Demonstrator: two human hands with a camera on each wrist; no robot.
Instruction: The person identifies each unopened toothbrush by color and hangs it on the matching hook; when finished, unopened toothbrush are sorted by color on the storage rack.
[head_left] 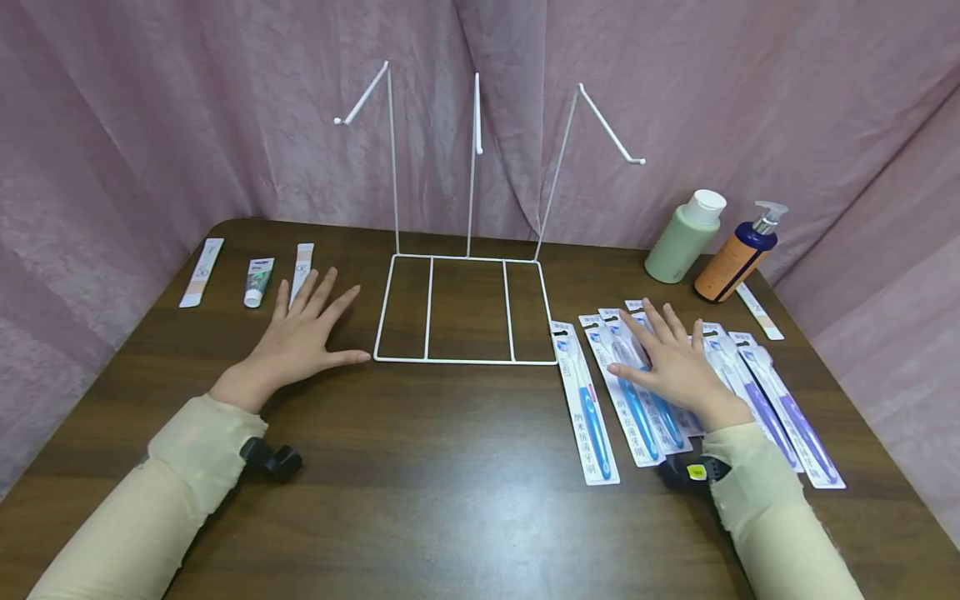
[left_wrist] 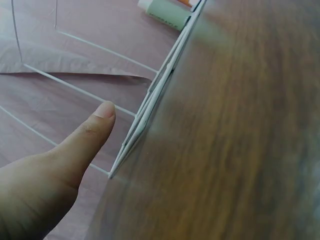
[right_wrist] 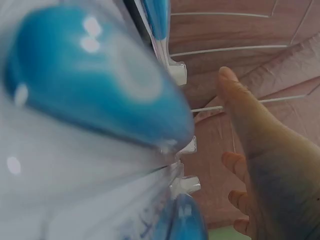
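The white wire rack [head_left: 465, 362] stands on the worktop [head_left: 450, 458] at the centre of the frame, its base flat and its three uprights, each topped by a sloping arm, rising before the pink curtain [head_left: 225, 108]; that central spot probably keeps it within easy reach from either side. The left hand [head_left: 300, 333], at middle left, is spread and holds nothing, its thumb pointing toward the rack's near left corner; whether its fingertips touch the worktop I cannot tell. The right hand [head_left: 678, 367], at middle right, is likewise spread and empty over the toothbrush packs [head_left: 628, 400]; these lie flat and fanned, some overlapping, hanging slots toward the top of the frame, likely so that each shows separately; the leftmost pack [head_left: 585, 404] lies against or just beside the rack's near right corner, I cannot tell which. A small tube [head_left: 258, 282] and two slim packets [head_left: 202, 272] lie at the left; a green bottle [head_left: 682, 240] and an orange pump bottle [head_left: 737, 260] stand at upper right, perhaps set back to keep out of the way.
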